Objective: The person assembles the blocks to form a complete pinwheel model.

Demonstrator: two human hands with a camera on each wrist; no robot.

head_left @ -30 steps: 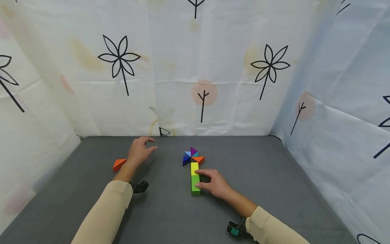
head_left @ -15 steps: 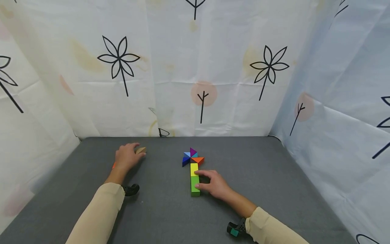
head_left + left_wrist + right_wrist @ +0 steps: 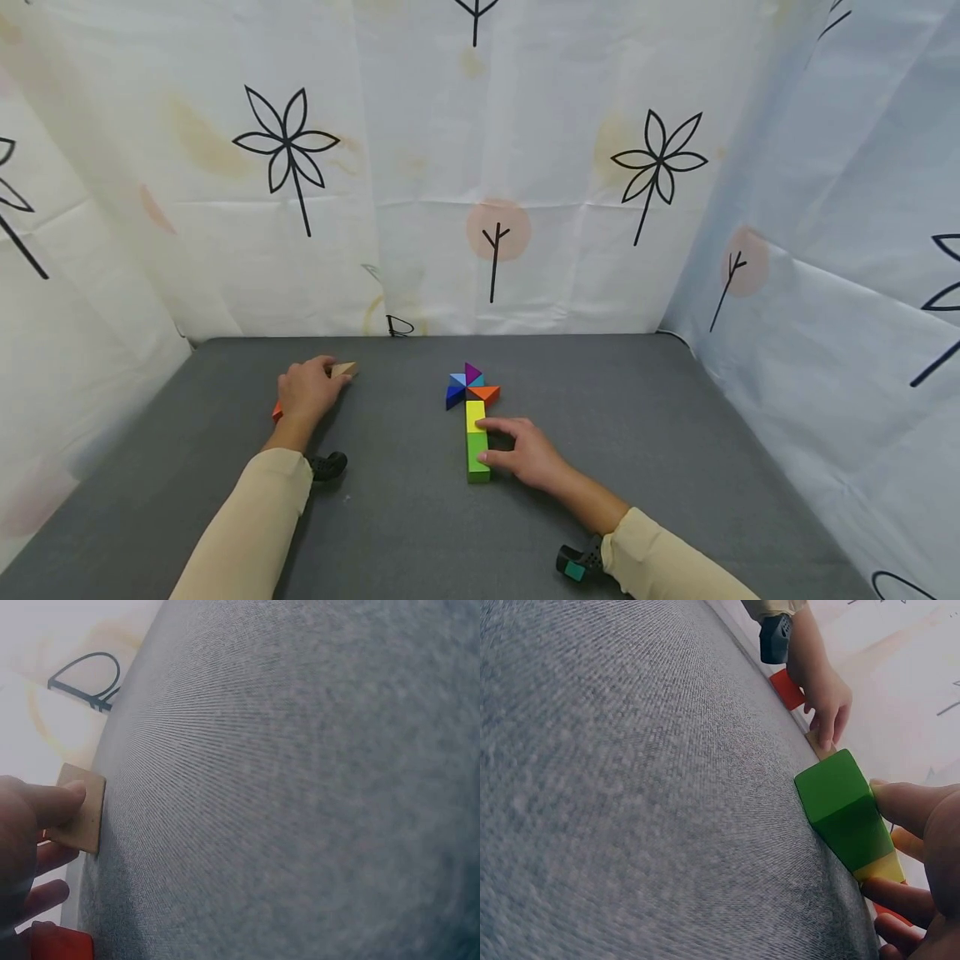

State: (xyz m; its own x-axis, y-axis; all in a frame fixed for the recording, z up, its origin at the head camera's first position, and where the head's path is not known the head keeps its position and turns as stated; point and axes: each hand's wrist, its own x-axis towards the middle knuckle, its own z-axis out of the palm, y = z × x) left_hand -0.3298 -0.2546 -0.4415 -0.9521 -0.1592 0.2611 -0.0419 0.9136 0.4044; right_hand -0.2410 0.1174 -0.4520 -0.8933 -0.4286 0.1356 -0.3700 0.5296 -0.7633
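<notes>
My left hand (image 3: 307,390), at the far left of the table, pinches a plain wooden triangular block (image 3: 345,369). In the left wrist view the thumb presses the flat face of this wooden block (image 3: 88,810), with fingers behind it. My right hand (image 3: 528,454) rests beside a row of blocks, its thumb touching the green block (image 3: 477,457) and its index finger at the yellow block (image 3: 475,412). Beyond the yellow block, purple (image 3: 472,372), light blue (image 3: 457,379), teal, dark blue (image 3: 454,396) and orange (image 3: 486,393) triangles meet in a fan.
An orange-red block (image 3: 277,412) lies by the left wrist, mostly hidden in the head view; the right wrist view shows its face (image 3: 786,688). A patterned white cloth (image 3: 420,167) rises behind the grey tabletop (image 3: 600,400). Each wrist wears a black camera band.
My left hand has moved left and down to the wooden triangular block and now pinches it. The right hand keeps its place beside the green and yellow blocks.
</notes>
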